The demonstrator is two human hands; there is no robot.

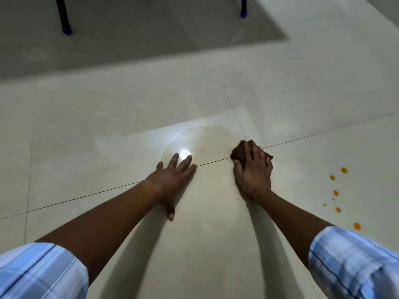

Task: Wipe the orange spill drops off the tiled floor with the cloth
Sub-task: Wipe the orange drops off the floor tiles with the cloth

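Note:
A brown cloth (238, 152) lies bunched on the pale tiled floor (129, 117) where two grout lines cross. My right hand (253, 171) lies over it, fingers spread across the cloth and pressing it down. My left hand (172, 178) rests flat on the tile to the left, fingers straight, holding nothing. Several orange spill drops (338, 193) dot the floor to the right of my right hand, running from about wrist level down toward my sleeve. A faint damp smear (211, 139) shows on the tile between and beyond my hands.
Two dark furniture legs with blue feet (67, 29) (243, 12) stand at the far end of the floor, over a grey shaded area. A bright light reflection (184, 152) glints by my left fingertips.

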